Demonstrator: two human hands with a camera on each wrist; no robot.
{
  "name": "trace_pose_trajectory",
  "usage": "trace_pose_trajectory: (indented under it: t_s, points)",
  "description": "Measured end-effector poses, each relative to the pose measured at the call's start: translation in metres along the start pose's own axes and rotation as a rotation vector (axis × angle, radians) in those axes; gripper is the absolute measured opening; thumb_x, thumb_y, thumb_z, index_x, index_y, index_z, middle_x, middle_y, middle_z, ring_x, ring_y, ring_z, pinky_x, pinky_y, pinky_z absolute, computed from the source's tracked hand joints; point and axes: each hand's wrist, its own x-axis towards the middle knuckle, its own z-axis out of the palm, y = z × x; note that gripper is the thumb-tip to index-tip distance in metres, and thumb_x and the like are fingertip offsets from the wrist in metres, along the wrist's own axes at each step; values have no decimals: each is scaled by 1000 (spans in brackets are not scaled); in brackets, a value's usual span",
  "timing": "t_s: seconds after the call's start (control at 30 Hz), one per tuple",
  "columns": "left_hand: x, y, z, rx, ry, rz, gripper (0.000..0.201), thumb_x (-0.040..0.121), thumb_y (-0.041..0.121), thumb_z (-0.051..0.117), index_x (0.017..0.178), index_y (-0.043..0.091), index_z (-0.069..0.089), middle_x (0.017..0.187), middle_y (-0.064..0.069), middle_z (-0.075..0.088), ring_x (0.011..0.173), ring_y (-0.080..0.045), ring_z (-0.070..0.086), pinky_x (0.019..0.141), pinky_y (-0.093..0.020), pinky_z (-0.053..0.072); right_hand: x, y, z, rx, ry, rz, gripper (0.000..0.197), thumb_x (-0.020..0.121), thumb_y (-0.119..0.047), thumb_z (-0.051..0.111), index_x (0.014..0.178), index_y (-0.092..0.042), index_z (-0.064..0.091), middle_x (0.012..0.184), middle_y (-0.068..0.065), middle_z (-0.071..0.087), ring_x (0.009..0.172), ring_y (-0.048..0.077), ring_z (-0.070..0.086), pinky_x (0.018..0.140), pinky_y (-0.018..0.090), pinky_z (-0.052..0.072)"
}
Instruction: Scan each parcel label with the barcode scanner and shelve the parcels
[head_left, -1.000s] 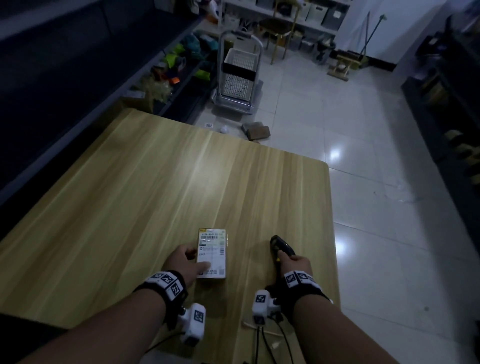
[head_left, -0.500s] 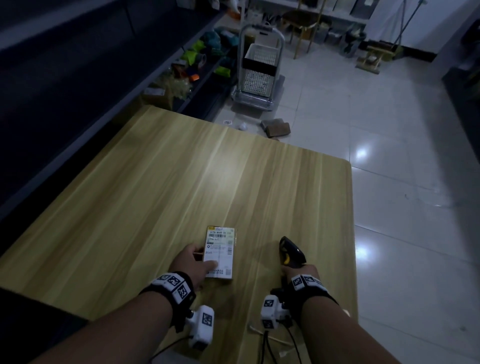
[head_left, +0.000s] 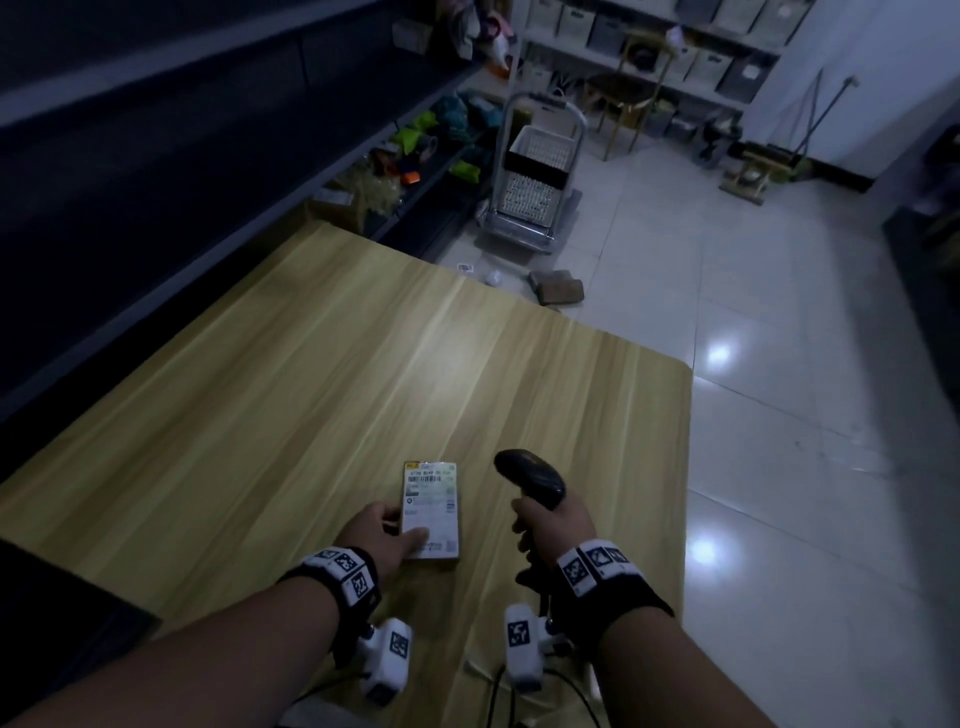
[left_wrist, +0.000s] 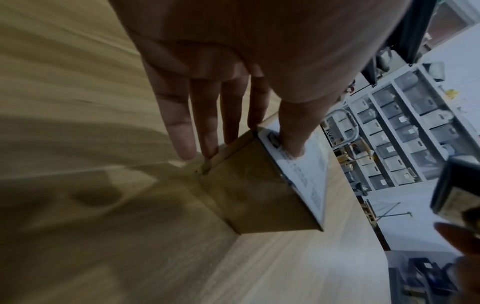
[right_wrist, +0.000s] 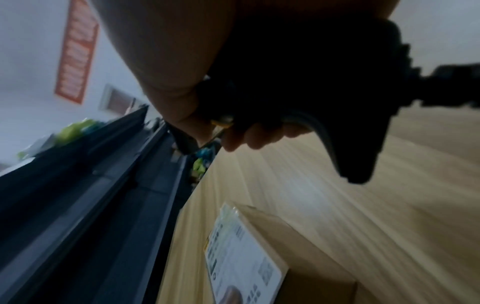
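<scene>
A small cardboard parcel (head_left: 431, 512) with a white barcode label lies on the wooden table (head_left: 311, 389) near its front edge. My left hand (head_left: 402, 525) steadies it: the thumb presses on the label (left_wrist: 303, 170) and straight fingers (left_wrist: 182, 131) lie along the box's left side. My right hand (head_left: 550, 530) grips the handle of a black barcode scanner (head_left: 530, 480), held off the table just right of the parcel, head pointing forward. The right wrist view shows the scanner (right_wrist: 298, 72) above the parcel (right_wrist: 311, 246), with its label (right_wrist: 241, 257) facing up.
Dark shelving (head_left: 156, 182) runs along the table's left side, with coloured items further back. A trolley with a white basket (head_left: 535, 187) and brown parcels on the floor (head_left: 558, 288) lie beyond the table's far edge. Tiled floor (head_left: 779, 415) is to the right.
My right hand has raised the scanner off the table and brought it closer to the parcel. My left hand has stayed on the parcel, which has not moved.
</scene>
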Motion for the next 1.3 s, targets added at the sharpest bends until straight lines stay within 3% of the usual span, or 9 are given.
trace_pose_trajectory:
  t_s: [0.1,0.23,0.3,0.4,0.5,0.63,0.83,0.97,1.3]
  points:
    - [0,3,1,-3,-10,-2,63,81,43,86,132,14,62,103,2,70,90,-18,67,87,-33,54,-11,-19,5,-218,-72,-69,10,91,-28,69,102,-28,70,80,10,73,61,23,64,54,36,57]
    - [1,11,5,80,-36,-12,73,82,41,86,142,12,56,129,-5,71,94,-19,64,84,-29,48,-24,-40,7,-389,-114,-145,12,93,-26,65,101,-20,72,77,8,72,57,19,63,52,32,53]
    - [3,11,7,145,-41,-21,74,82,41,85,144,15,55,133,-2,70,101,-18,66,87,-29,51,-30,-49,10,-440,-130,-158,11,93,-27,64,98,-22,72,82,10,79,54,17,66,48,28,54]
    - [8,12,8,248,-56,-12,67,82,45,82,139,19,60,132,1,70,111,-19,69,90,-30,55,-35,-58,15,-505,-168,-161,8,94,-30,64,92,-25,70,87,13,80,59,20,70,47,29,56]
    - [8,14,6,296,-67,-11,61,77,50,81,129,23,64,120,4,73,101,-16,70,85,-31,57,-33,-60,19,-540,-197,-111,18,91,-32,64,95,-16,73,78,11,72,62,24,68,53,34,56]
    - [9,8,7,326,-56,-14,65,68,61,77,119,23,65,103,7,71,89,-12,68,71,-29,53,-26,-54,23,-575,-211,-84,18,78,-34,61,75,-17,65,67,6,62,58,25,61,62,37,52]
    - [12,2,8,305,-28,-14,93,62,68,74,141,22,58,125,5,71,102,-14,69,83,-32,58,-24,-52,20,-526,-167,-76,17,83,-31,63,74,-17,65,66,4,60,58,23,60,60,35,50]
    - [16,1,9,282,-34,-18,98,65,64,78,147,18,53,135,2,68,114,-17,67,94,-34,55,-24,-51,19,-522,-155,-64,21,81,-37,63,76,-17,68,66,4,64,59,24,62,63,37,52]
    - [17,2,9,289,-48,-29,94,63,62,80,143,18,56,131,1,69,108,-17,68,83,-31,54,-29,-48,18,-480,-152,-44,25,72,-37,62,78,-14,71,66,6,63,58,26,61,61,40,51]
